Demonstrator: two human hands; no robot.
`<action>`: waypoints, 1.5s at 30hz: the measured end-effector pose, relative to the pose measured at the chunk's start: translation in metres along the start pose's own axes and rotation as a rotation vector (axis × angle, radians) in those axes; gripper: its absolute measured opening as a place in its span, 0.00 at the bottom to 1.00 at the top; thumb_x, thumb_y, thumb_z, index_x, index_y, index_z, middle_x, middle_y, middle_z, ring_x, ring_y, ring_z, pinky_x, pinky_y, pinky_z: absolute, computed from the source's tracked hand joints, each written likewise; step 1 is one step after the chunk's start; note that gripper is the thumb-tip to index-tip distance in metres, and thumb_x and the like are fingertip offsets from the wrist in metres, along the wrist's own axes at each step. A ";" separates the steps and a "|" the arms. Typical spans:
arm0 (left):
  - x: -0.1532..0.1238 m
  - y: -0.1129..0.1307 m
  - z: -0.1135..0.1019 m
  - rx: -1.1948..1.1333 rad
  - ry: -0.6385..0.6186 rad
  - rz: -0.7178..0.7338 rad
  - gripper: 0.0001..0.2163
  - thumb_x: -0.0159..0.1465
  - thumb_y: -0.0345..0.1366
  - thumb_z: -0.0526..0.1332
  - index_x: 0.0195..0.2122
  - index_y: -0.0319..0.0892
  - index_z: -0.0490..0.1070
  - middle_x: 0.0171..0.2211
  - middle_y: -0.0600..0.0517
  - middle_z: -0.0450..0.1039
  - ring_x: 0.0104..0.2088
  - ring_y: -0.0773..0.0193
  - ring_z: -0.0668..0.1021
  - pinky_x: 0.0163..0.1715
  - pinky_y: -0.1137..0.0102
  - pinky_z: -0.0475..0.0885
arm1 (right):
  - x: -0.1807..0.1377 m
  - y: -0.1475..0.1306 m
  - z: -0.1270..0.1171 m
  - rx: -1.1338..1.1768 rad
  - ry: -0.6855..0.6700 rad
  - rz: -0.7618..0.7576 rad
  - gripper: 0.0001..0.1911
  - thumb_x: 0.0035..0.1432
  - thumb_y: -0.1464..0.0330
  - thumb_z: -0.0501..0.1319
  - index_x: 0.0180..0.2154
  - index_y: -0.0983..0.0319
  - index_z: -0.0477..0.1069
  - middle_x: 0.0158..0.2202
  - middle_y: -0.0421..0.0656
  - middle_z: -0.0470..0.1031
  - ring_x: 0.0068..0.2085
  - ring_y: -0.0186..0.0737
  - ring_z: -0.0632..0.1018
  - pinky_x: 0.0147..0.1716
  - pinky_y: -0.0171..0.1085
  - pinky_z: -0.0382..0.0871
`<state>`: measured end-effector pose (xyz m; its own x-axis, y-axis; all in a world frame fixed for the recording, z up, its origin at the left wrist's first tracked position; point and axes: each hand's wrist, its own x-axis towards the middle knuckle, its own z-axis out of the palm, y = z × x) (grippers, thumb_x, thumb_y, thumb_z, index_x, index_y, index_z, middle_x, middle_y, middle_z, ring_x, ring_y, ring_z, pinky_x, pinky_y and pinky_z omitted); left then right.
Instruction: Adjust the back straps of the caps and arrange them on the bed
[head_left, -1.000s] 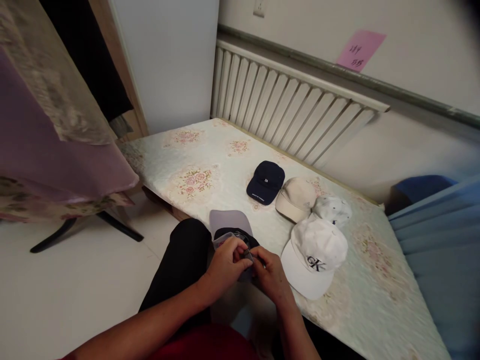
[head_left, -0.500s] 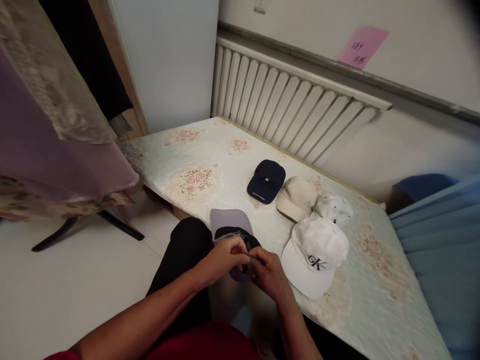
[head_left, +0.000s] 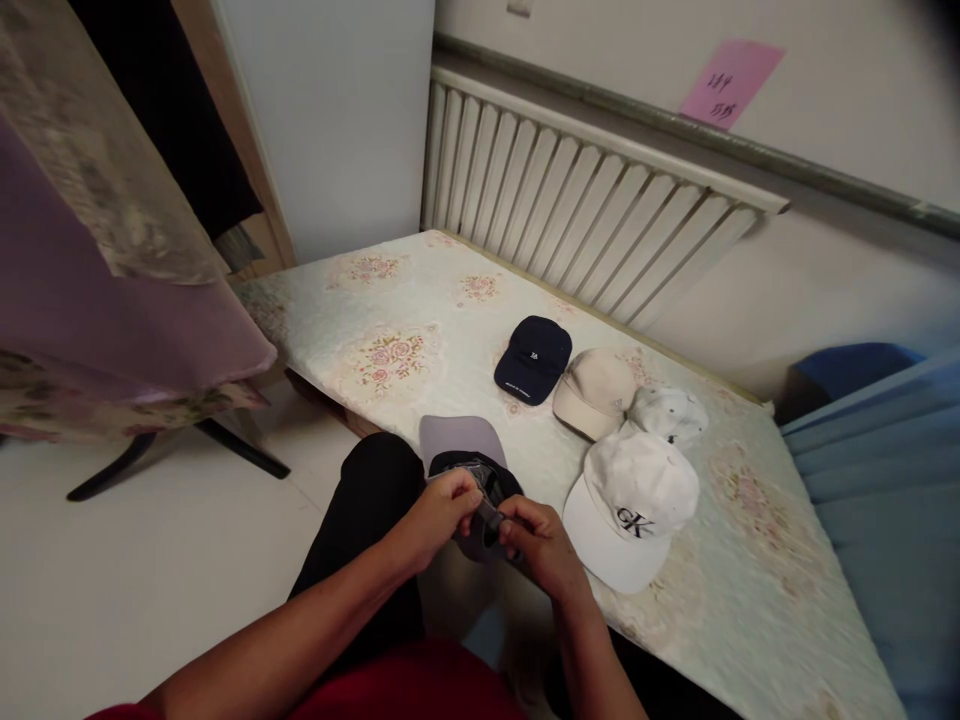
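A grey baseball cap point(head_left: 463, 436) with a dark inside lies upturned at the table's near edge, its brim pointing away from me. Over its back opening, my left hand point(head_left: 442, 510) pinches one part of the cap's adjuster strap point(head_left: 489, 513). My right hand point(head_left: 541, 540) grips the strap's other side, close by. A short piece of the strap shows between my fingertips; how it is fastened is too small to tell. To the right of my right hand sits a white cap point(head_left: 637, 500) with black letters on its front.
Beyond the white cap are a navy cap point(head_left: 534, 360), a beige cap point(head_left: 596, 392) and a pale cap point(head_left: 667, 412), the last two touching. They lie on a flowered tablecloth point(head_left: 330, 330). A radiator point(head_left: 570, 190) runs behind the table; a blue curtain point(head_left: 892, 500) hangs at right.
My left hand has drawn slightly left, away from my right hand, and more of the strap shows between them. The cap and the other caps stay in place.
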<state>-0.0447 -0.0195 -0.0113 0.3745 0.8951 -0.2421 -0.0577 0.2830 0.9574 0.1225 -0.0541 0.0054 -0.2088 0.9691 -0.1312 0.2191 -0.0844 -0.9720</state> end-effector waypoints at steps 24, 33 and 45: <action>0.008 0.018 -0.026 0.936 -0.181 0.494 0.10 0.61 0.29 0.51 0.36 0.43 0.71 0.35 0.50 0.70 0.37 0.62 0.73 0.38 0.68 0.66 | -0.008 -0.008 -0.008 -0.177 -0.038 0.104 0.07 0.54 0.67 0.58 0.31 0.59 0.75 0.23 0.35 0.67 0.26 0.32 0.66 0.26 0.32 0.57; 0.005 0.022 -0.026 0.894 -0.204 0.459 0.08 0.59 0.27 0.51 0.28 0.41 0.67 0.29 0.52 0.67 0.32 0.65 0.70 0.34 0.71 0.62 | -0.009 -0.001 -0.007 -0.244 0.034 0.050 0.06 0.53 0.66 0.59 0.29 0.60 0.75 0.24 0.36 0.70 0.28 0.34 0.69 0.28 0.32 0.60; -0.006 0.019 -0.018 0.919 -0.297 0.479 0.04 0.60 0.34 0.58 0.33 0.41 0.71 0.30 0.54 0.70 0.34 0.65 0.72 0.35 0.73 0.62 | -0.016 0.002 0.006 -0.323 0.083 -0.085 0.08 0.55 0.66 0.58 0.29 0.60 0.74 0.27 0.38 0.74 0.31 0.36 0.72 0.31 0.32 0.63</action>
<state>-0.0648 -0.0133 0.0058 0.7142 0.6897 0.1191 0.4127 -0.5525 0.7241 0.1211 -0.0715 0.0049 -0.1641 0.9862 -0.0228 0.4970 0.0627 -0.8655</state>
